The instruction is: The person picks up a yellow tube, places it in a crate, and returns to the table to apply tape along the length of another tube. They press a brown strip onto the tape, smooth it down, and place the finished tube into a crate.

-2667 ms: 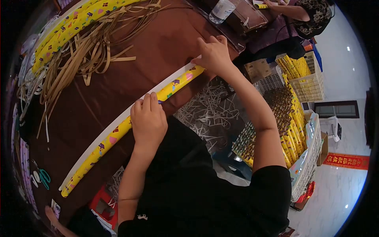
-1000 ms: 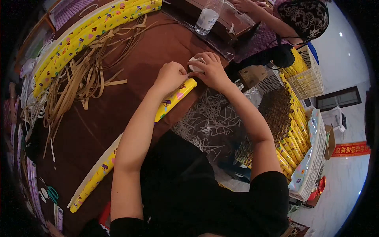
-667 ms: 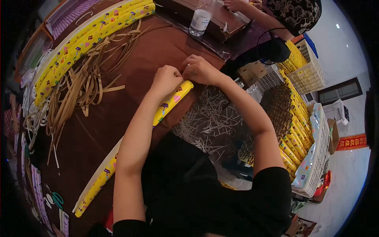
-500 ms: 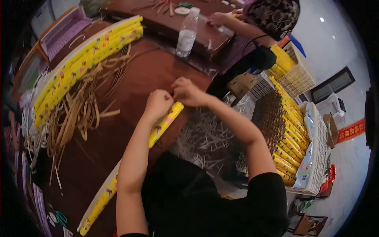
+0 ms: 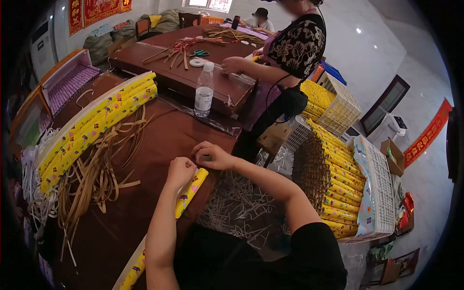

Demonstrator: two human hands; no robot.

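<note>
A long yellow patterned roll (image 5: 192, 193) lies under my left forearm, its upper end beside my hands. My left hand (image 5: 181, 172) is closed at that end, and whatever it pinches is too small to make out. Just to its upper right, my right hand (image 5: 211, 155) has curled fingers; its fingertips come near the left hand, and what they hold, if anything, is unclear. More yellow rolls (image 5: 99, 126) lie side by side at the left of the brown table (image 5: 159, 140), beside a heap of tan strips (image 5: 99, 171).
A water bottle (image 5: 204, 92) stands beyond my hands. A co-worker (image 5: 295, 48) stands at the far table (image 5: 164, 60), with another person (image 5: 258, 20) farther back. Green scissors (image 5: 201, 53) lie there. To the right, a white basket (image 5: 382, 188) holds stacked yellow rolls; shredded strips (image 5: 237, 208) lie below.
The camera view has tilted up, showing more of the far table and room. My right hand's fingers have opened slightly, away from the left hand.
</note>
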